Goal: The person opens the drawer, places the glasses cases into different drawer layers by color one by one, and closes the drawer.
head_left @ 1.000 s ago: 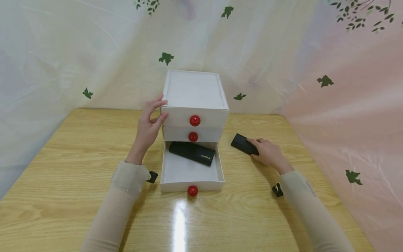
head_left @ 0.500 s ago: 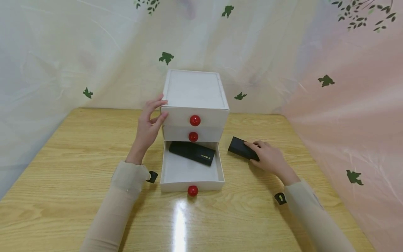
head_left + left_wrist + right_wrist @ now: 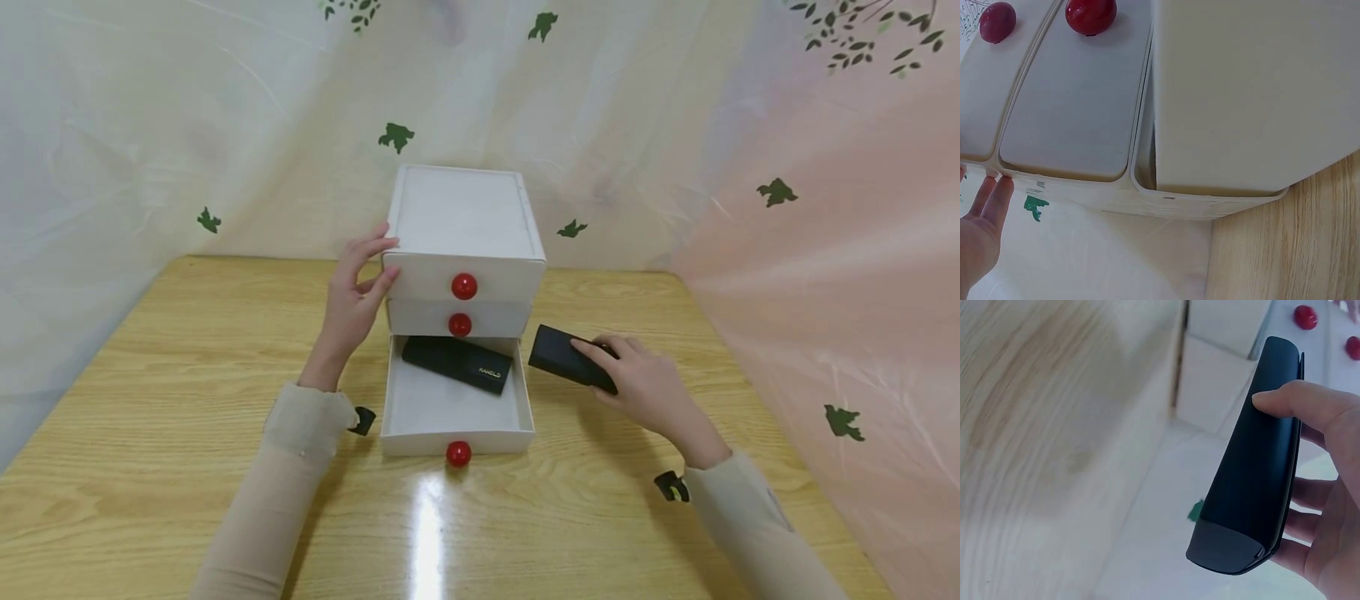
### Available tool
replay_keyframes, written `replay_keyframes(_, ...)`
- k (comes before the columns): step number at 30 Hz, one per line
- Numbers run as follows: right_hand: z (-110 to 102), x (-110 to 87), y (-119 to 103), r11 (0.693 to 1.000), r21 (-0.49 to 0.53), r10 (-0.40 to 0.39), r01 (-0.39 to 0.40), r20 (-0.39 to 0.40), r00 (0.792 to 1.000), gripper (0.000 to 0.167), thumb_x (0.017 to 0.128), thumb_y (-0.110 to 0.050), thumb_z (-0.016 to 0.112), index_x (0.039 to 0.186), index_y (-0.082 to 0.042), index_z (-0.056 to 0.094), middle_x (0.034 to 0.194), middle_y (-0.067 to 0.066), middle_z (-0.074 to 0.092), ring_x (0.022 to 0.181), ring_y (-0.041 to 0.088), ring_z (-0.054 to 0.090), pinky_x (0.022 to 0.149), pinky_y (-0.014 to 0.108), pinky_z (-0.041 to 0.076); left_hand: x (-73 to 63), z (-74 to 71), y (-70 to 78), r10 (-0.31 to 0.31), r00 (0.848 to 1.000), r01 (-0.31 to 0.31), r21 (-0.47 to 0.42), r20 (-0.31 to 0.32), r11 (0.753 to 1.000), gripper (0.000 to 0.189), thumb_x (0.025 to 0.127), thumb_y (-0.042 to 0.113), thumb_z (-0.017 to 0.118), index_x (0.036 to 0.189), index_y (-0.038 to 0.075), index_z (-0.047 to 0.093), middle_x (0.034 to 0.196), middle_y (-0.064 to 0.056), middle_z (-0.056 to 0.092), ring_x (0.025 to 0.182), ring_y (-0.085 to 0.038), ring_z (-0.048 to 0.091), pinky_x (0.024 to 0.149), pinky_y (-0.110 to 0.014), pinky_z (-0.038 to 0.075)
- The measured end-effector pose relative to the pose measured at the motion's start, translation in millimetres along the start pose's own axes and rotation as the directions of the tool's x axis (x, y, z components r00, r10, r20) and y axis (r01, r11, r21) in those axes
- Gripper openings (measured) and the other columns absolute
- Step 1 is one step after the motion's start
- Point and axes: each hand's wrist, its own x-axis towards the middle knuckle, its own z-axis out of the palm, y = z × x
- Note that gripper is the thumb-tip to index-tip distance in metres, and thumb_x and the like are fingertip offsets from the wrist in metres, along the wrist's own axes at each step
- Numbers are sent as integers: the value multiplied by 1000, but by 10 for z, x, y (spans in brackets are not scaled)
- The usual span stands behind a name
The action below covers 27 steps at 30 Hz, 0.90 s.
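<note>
A black glasses case (image 3: 562, 354) is gripped by my right hand (image 3: 641, 387), held just to the right of the pulled-out bottom drawer (image 3: 442, 412). In the right wrist view my thumb lies across one face of the glasses case (image 3: 1250, 456), with the fingers behind it. A second black glasses case (image 3: 457, 364) with gold lettering lies slantwise at the back of that drawer. My left hand (image 3: 356, 287) touches the upper left front corner of the white drawer cabinet (image 3: 468, 212); its fingers (image 3: 999, 203) rest against the cabinet's side in the left wrist view.
The two upper drawers are closed; red round knobs (image 3: 464, 287) mark each drawer front. The cabinet stands at the back of a wood-grain table (image 3: 225, 375). A patterned cloth backdrop (image 3: 292, 125) hangs behind and to the right.
My right hand has lifted the glasses case off the table and brought it left, closer to the pulled-out drawer. The left hand and the cabinet have stayed in place.
</note>
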Motion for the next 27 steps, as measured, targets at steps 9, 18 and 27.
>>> replay_keyframes(9, -150, 12, -220, 997, 26, -67, 68, -52, 996, 67, 75, -32, 81, 136, -25, 56, 119, 9, 64, 99, 28, 66, 52, 37, 54, -8, -7, 6, -9, 1000, 9, 22, 9, 1000, 33, 93, 3, 61, 126, -1, 58, 147, -9, 47, 134, -20, 46, 82, -10, 51)
replay_keyframes(18, -225, 159, -458, 992, 34, -124, 125, -31, 992, 65, 76, -33, 79, 137, -28, 55, 122, 6, 63, 101, 25, 65, 56, 34, 55, -1, -7, 9, 3, 1000, -3, 13, 2, 1000, 33, 92, 2, 61, 125, -2, 58, 147, -10, 47, 134, -22, 47, 81, -10, 51)
replay_keyframes(27, -216, 364, -710, 982, 53, -180, 179, 10, 984, 62, 79, -34, 76, 137, -28, 55, 123, 4, 63, 101, 21, 64, 46, 22, 45, 2, 1, -2, 9, 1000, -9, 18, 2, 1000, 33, 93, 2, 61, 125, -2, 58, 146, -10, 47, 134, -22, 46, 81, -9, 51)
